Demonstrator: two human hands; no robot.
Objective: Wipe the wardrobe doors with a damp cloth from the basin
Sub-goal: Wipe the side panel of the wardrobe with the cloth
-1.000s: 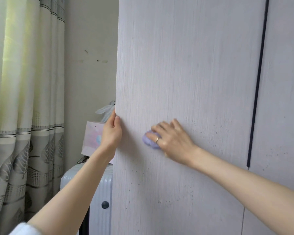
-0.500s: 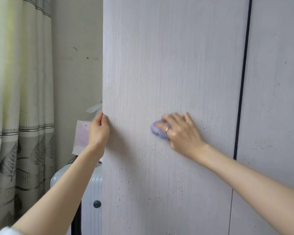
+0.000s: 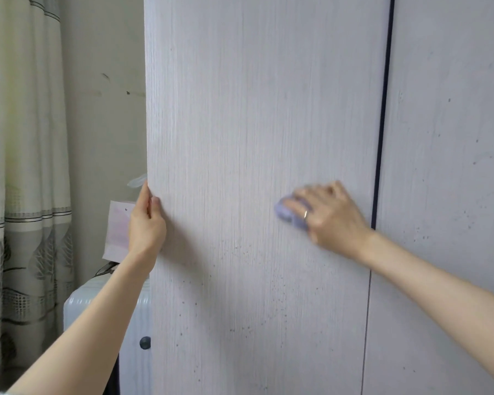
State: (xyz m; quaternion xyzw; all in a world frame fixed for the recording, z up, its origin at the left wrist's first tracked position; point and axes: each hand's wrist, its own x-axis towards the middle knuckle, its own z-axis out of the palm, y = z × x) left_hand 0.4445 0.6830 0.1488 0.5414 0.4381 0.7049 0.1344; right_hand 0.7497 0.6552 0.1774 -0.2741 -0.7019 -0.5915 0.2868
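The left wardrobe door (image 3: pixel 254 138) fills most of the view, a pale wood-grain panel; its upper part looks clean, while small dark specks dot the lower half. The right door (image 3: pixel 451 166), beyond the dark gap, also carries scattered specks, so by my reading a good share of the wiping is left. Behind the door's free edge stand a patterned curtain (image 3: pixel 20 195) and a pale suitcase (image 3: pixel 77 309). The left hand (image 3: pixel 146 223) closes its fingers around that edge, steadying the door. The right hand (image 3: pixel 325 215), blurred, presses flat on the panel near the gap, fingers curled over a small lilac cloth (image 3: pixel 287 213) that touches the door at mid height. No basin is in view.
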